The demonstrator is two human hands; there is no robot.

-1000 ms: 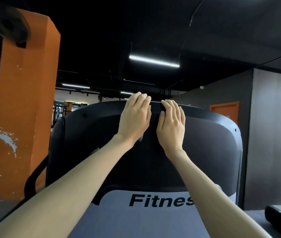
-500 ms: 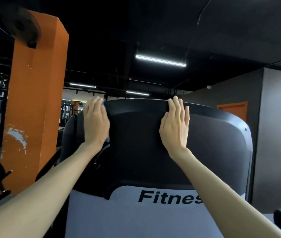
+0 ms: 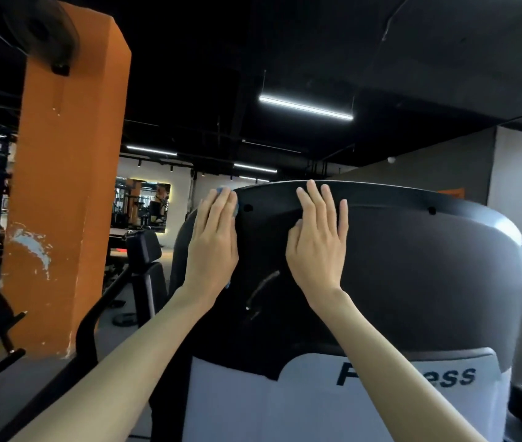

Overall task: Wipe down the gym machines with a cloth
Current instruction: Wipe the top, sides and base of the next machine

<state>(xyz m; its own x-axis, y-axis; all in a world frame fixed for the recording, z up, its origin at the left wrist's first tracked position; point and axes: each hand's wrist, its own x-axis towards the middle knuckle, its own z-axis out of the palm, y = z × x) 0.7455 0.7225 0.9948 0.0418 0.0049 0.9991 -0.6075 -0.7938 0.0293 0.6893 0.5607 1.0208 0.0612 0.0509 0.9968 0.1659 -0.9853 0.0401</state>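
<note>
Black machine shroud (image 3: 396, 266) before me, orange pillar (image 3: 68, 186) at left, my left hand (image 3: 213, 240) flat, pressing blue cloth (image 3: 223, 190), right hand (image 3: 318, 247) flat on shroud.

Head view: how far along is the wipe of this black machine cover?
Done: cannot tell; the black cover shows no clear wipe trace. In hand: the left hand presses a blue cloth flat at the cover's upper left corner, while the right hand rests flat near the top middle. Left: likely the cover's right side and the white lettered panel below.
</note>
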